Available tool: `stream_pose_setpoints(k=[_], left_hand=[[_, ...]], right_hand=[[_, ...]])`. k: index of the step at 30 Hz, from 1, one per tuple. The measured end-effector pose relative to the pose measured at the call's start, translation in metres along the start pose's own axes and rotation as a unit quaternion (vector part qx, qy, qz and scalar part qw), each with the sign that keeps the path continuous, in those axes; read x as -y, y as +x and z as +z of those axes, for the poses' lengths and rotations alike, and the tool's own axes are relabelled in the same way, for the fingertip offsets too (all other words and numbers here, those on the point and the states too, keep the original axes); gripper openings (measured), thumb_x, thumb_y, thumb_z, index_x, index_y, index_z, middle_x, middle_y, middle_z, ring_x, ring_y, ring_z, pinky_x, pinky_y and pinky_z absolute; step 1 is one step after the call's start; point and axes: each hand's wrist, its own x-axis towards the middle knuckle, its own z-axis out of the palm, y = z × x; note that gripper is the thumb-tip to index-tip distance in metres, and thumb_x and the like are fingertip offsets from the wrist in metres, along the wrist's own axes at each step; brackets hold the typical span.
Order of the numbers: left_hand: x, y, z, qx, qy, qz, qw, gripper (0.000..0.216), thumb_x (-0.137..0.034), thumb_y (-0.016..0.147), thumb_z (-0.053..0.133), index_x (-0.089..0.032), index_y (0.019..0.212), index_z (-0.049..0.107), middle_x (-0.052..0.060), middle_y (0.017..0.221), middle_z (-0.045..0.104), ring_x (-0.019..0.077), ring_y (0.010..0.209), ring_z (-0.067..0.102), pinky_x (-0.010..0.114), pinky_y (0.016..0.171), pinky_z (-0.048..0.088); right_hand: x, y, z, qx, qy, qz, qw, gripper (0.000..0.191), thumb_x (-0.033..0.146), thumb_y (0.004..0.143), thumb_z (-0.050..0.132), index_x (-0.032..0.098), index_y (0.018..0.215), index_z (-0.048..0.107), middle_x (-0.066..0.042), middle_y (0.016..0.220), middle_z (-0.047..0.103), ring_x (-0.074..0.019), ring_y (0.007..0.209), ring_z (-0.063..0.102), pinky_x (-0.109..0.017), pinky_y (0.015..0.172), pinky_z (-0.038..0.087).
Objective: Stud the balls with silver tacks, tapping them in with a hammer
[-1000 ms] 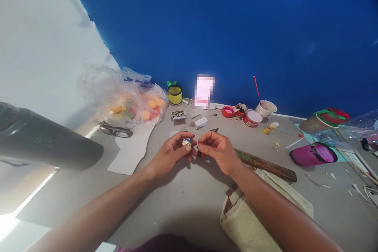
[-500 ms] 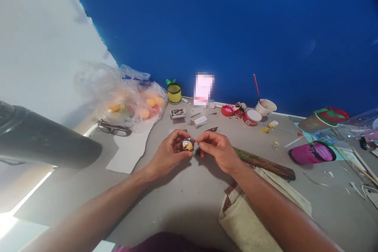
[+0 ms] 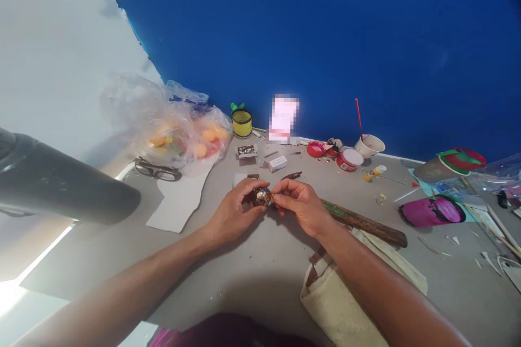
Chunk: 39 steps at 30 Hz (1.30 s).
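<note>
A small round ball (image 3: 262, 196) with a shiny silver, bumpy surface sits in the fingers of my left hand (image 3: 235, 209), gripped between thumb and fingertips above the table. My right hand (image 3: 296, 201) is pinched shut right beside the ball's right side, its fingertips touching or almost touching it. Whatever small thing it pinches is too tiny to make out. Beyond my hands, an open little box (image 3: 246, 153) holds shiny silver pieces. A small white box (image 3: 277, 164) lies to its right, and a dark pointed tool (image 3: 292, 175) lies just behind my right hand.
At left are a thick grey pipe (image 3: 69, 181), eyeglasses (image 3: 158, 169) and a plastic bag (image 3: 187, 135) of coloured items. Right of my hands lie a wooden stick (image 3: 366, 223), a beige cloth (image 3: 345, 293), a paint jar (image 3: 349, 160), a white cup (image 3: 369, 146) and a magenta cup (image 3: 427, 212).
The ball has turned in my left hand: its yellow and blue patches no longer show, and a silver side faces me. My right fingertips have come in closer to it.
</note>
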Motion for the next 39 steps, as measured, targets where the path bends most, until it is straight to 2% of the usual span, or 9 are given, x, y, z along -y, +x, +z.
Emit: stream_pose_setpoints(k=[5,8,15,24,31,39], left_hand=[[0.002,-0.001,0.000,-0.004,-0.009,-0.026,1.000,0.038,-0.020,0.078,0.075,-0.022,0.115,0.066,0.003,0.105,0.069,0.0195,0.090,0.064,0.032,0.083,0.051],[0.004,-0.001,0.001,-0.009,0.000,-0.024,1.000,0.039,-0.022,0.079,0.077,-0.022,0.116,0.067,0.004,0.108,0.071,0.0206,0.092,0.065,0.034,0.087,0.051],[0.010,0.000,0.001,-0.019,0.015,0.032,0.999,0.039,-0.026,0.080,0.079,-0.025,0.118,0.074,0.008,0.119,0.074,0.0280,0.110,0.066,0.040,0.099,0.050],[0.007,-0.001,0.001,-0.029,0.030,0.065,0.997,0.034,-0.025,0.080,0.079,-0.025,0.114,0.076,0.008,0.116,0.075,0.0279,0.108,0.067,0.041,0.098,0.050],[0.009,-0.005,0.003,-0.047,0.047,0.101,0.993,0.030,-0.025,0.084,0.078,-0.026,0.114,0.077,0.010,0.117,0.074,0.0285,0.109,0.066,0.040,0.100,0.049],[0.010,-0.009,0.010,-0.086,0.019,0.085,0.992,0.027,-0.027,0.080,0.082,-0.028,0.106,0.078,0.010,0.116,0.072,0.0305,0.113,0.064,0.041,0.104,0.048]], right_hand=[[-0.001,0.002,-0.003,0.010,-0.009,0.018,1.000,0.032,0.039,0.063,0.094,0.018,0.080,0.075,0.000,0.069,0.068,-0.0103,0.060,0.055,-0.021,0.051,0.045],[-0.004,0.002,-0.007,0.029,-0.010,0.030,0.999,0.031,0.038,0.065,0.093,0.018,0.082,0.076,-0.001,0.073,0.070,-0.0109,0.064,0.058,-0.021,0.053,0.046],[-0.008,0.004,-0.012,0.036,-0.012,0.048,0.998,0.030,0.033,0.063,0.094,0.018,0.081,0.076,-0.001,0.073,0.071,-0.0114,0.065,0.060,-0.022,0.055,0.046],[-0.009,0.005,-0.012,0.047,-0.003,0.052,0.997,0.029,0.033,0.063,0.094,0.018,0.080,0.075,-0.001,0.074,0.071,-0.0117,0.064,0.061,-0.021,0.053,0.049],[-0.004,0.001,-0.001,0.030,-0.057,0.005,0.998,0.028,0.035,0.066,0.090,0.018,0.078,0.070,0.001,0.073,0.070,-0.0123,0.059,0.064,-0.027,0.059,0.054],[-0.009,-0.002,0.008,-0.005,-0.110,-0.048,0.993,0.022,0.032,0.071,0.082,0.020,0.079,0.065,0.002,0.068,0.067,-0.0151,0.061,0.066,-0.030,0.064,0.056]])
